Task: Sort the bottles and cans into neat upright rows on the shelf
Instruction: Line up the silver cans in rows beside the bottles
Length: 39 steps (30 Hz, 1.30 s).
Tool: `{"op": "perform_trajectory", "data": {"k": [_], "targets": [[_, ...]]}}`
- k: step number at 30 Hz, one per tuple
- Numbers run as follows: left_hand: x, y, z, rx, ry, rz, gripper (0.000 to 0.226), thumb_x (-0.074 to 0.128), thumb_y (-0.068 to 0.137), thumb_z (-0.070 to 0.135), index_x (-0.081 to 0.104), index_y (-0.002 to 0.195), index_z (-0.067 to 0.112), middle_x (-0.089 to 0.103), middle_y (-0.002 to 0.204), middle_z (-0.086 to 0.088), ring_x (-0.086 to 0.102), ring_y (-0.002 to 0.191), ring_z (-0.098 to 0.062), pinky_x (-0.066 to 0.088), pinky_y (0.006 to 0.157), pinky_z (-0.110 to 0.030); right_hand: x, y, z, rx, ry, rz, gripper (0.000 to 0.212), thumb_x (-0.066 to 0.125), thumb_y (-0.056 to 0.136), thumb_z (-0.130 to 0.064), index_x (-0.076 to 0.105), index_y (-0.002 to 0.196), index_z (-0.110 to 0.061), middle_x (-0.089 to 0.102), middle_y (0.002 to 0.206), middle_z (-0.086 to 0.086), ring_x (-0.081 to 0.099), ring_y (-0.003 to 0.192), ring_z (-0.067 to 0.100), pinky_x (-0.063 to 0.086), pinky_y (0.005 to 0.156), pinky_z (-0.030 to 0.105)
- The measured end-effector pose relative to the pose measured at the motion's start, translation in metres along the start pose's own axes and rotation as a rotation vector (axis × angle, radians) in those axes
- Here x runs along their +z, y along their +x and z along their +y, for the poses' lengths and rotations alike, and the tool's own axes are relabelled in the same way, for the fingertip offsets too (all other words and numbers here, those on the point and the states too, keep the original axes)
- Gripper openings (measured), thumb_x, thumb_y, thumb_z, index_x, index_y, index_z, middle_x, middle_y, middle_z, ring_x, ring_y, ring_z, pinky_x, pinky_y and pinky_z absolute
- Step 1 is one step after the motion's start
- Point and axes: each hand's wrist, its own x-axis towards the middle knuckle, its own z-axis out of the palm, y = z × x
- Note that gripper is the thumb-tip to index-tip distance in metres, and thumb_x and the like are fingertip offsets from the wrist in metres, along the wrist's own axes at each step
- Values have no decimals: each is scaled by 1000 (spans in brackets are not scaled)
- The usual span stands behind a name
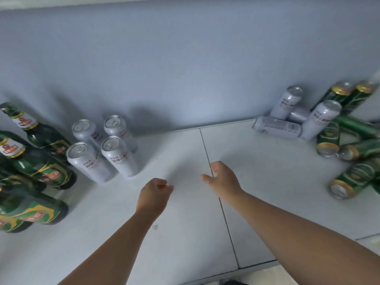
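Green cans [353, 149] and pale silver cans [287, 112] sit jumbled at the far right of the shelf [185, 233], close to the wall [185, 68]. Most of the green ones lie on their sides, their long axes crossing at odd angles and several gold-rimmed tops facing the front edge. One lying silver can [276, 127] stretches left to right along the wall, and a few silver ones stand or lean behind it. Far left, a block of four silver cans [102, 149] stands upright beside the green bottles [41, 167], which seem to stand neck-up.

I'd judge the cans smooth, thin-walled and quick to roll once nudged, so take each round its middle. Whether they are full I can't tell. The glass bottles look heavier and breakable.

Both hands hover over the bare middle, holding nothing. The left hand [154, 194] has its grip loosely curled. The right hand [222, 179] has its grip spread, thumb out, on the side nearer the jumble.
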Motion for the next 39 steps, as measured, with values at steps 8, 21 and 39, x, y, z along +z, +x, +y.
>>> {"op": "perform_trajectory", "data": {"k": [8,21,39], "targets": [[90,-21,73,143,80,-162,27,69,90,37,67,114,22,66,97,14,58,84,5,41,60,-17,-84,-20,89,116,50,131,57,73,86,-41,56,132,-12,61,132,2,57,124,19,43,101,29],[184,-13,172,234,73,-281,43,71,90,43,67,121,14,71,108,2,68,94,-18,52,86,-33,-186,-19,172,201,179,305,54,71,88,-38,55,132,-11,60,133,3,55,125,18,43,100,31],[229,101,283,406,386,-194,82,81,81,36,39,151,25,38,153,-6,36,140,-30,34,115,-45,-304,97,164,117,192,603,90,81,77,-47,38,145,-6,47,141,12,45,130,26,39,109,40]]}}
